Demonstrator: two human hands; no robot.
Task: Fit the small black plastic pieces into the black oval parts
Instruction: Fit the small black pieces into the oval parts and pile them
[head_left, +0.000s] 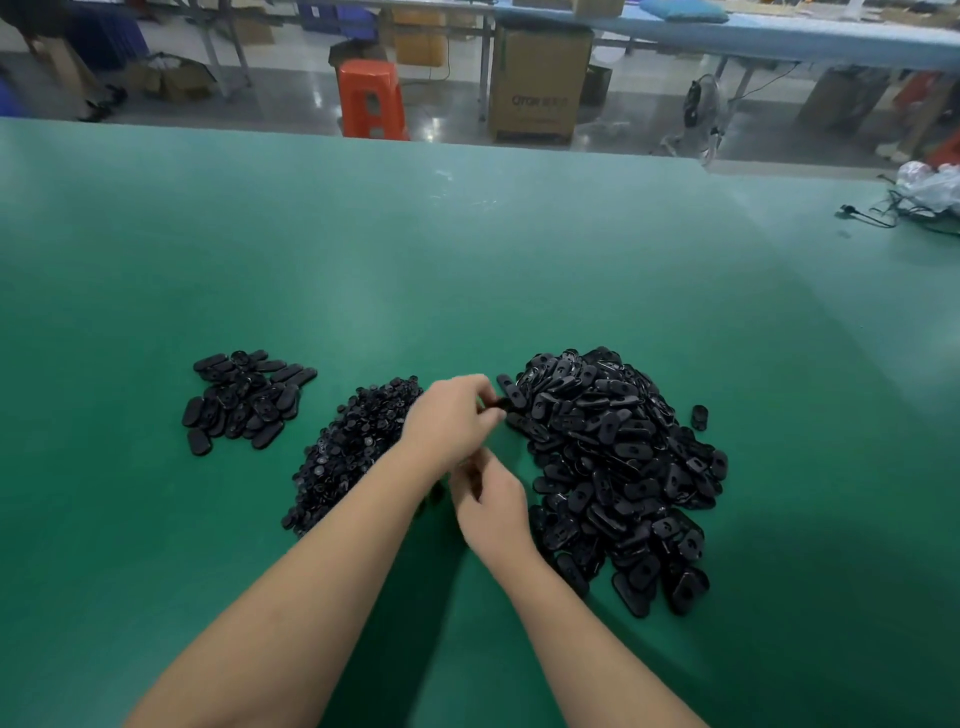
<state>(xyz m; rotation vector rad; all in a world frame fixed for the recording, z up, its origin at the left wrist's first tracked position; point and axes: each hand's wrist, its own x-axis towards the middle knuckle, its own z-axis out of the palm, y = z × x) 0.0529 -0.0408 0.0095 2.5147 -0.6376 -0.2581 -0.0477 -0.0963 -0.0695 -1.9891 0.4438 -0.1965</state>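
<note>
While both forearms are being extended over the green tabletop (467, 249), a black oval part (496, 408) is being pinched between the curled fingers and thumb of the left hand (449, 421), with only a small dark edge of it being shown past the fingertips. The right hand (491, 501) is being held just below and nearer the body than the left hand, its fingers being curled inward toward the left wrist; whether a small black plastic piece is being gripped in it cannot be told, since the fingertips are being blurred and hidden. Just to the right of both hands, a large heap of oval parts (618, 467) is being spread on the tabletop, its nearest pieces almost being touched by the left hand's fingertips. One stray oval part (700, 417) is being left apart at the far right of that heap. Directly left of the hands, and partly being covered by the left forearm, a pile of small black plastic pieces (353, 447) is being kept. Farther to the left of that pile, well apart from the hands, a smaller group of oval parts (244, 402) is being laid out loosely. Beyond the far edge of the tabletop, an orange stool (370, 98) and a cardboard box (537, 83) are being seen on the floor, and a tangle of black cables (898, 213) is being left at the far right of the tabletop.
</note>
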